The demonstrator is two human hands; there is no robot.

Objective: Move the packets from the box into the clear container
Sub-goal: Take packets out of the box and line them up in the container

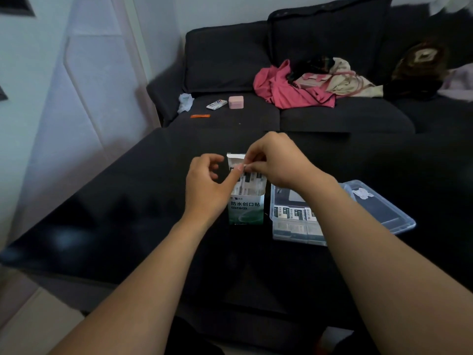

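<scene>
Right hand [276,162] pinches a packet [249,175] at the open top of the box [245,208], standing mid-table [128,213]. Left hand [207,185] steadies the box, thumb against it, fingers loosely curled. Clear container [294,221] sits just right of the box, packets inside.

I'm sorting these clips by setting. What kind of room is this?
Most likely a home living room: a dark sofa with a heap of clothes on it stands behind a low black table.
</scene>
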